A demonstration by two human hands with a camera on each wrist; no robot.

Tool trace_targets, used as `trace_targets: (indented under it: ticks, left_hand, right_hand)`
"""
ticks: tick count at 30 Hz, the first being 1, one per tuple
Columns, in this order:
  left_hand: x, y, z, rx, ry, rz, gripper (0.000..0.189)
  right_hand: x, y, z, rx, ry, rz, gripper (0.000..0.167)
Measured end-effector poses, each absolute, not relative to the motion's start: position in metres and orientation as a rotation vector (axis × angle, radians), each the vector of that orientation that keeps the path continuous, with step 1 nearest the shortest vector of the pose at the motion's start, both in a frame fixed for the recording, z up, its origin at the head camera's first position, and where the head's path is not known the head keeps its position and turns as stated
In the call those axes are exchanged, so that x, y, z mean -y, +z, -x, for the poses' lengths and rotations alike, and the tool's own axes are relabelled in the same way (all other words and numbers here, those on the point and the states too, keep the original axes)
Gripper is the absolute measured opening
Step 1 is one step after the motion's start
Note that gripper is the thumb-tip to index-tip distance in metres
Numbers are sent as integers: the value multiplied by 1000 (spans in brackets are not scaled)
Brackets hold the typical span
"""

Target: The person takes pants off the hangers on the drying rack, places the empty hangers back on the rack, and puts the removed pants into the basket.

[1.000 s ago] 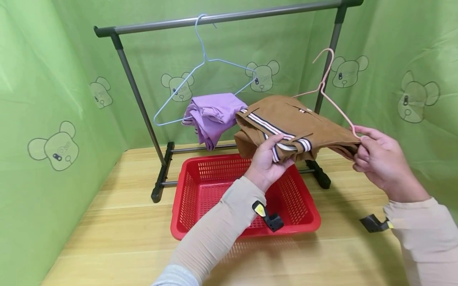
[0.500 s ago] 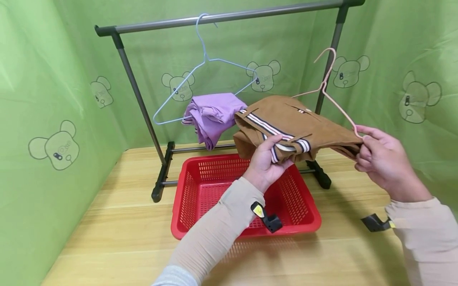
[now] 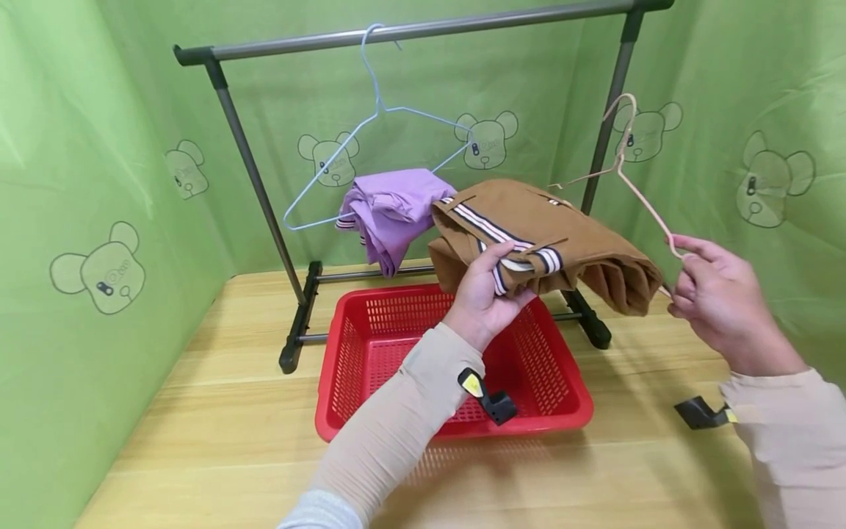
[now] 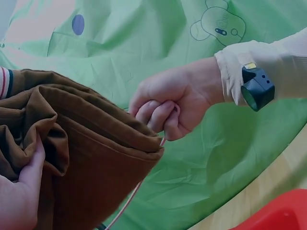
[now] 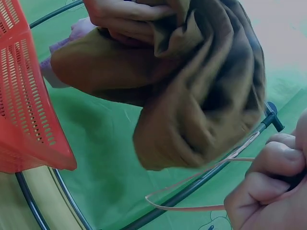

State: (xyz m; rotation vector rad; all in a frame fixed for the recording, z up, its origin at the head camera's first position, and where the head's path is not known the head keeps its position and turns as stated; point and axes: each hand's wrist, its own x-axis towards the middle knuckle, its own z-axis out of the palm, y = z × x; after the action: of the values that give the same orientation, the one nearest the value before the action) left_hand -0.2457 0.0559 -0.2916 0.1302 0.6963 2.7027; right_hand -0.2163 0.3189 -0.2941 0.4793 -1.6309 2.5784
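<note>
My left hand [image 3: 487,300] grips the folded brown trousers [image 3: 542,220] near their striped waistband, above the basket. My right hand [image 3: 727,301] holds a pink wire hanger [image 3: 644,202] by its right corner, just right of the trousers' folded end. In the right wrist view the hanger [image 5: 187,208] stretches away behind the trousers [image 5: 192,96], its far corner showing below them. The left wrist view shows the right hand's fingers [image 4: 160,115] curled round the wire. The trousers hide part of the hanger's lower bar in the head view.
A metal clothes rack [image 3: 449,28] stands behind, with a blue hanger [image 3: 337,158] on its rail bearing folded purple clothing [image 3: 399,209]. A red plastic basket [image 3: 337,367] sits on the wooden surface [image 3: 218,411] below my hands. Green curtains [image 3: 119,147] surround the rack.
My right hand has let go of the trousers' right end and moved right with the pink hanger. That end now droops open. The left hand has shifted slightly left with the trousers.
</note>
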Motion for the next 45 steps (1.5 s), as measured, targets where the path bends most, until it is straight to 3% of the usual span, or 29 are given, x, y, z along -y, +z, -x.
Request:
trace_targets:
  ticks: [27, 45]
  left_hand:
    - [-46, -287, 245, -720, 2655, -43, 11]
    - [-35, -288, 241, -690, 2652, -5, 4]
  right_hand:
    - [-313, -285, 220, 1638, 2557, -531, 24]
    - [-309, -280, 221, 1686, 2497, -506, 22]
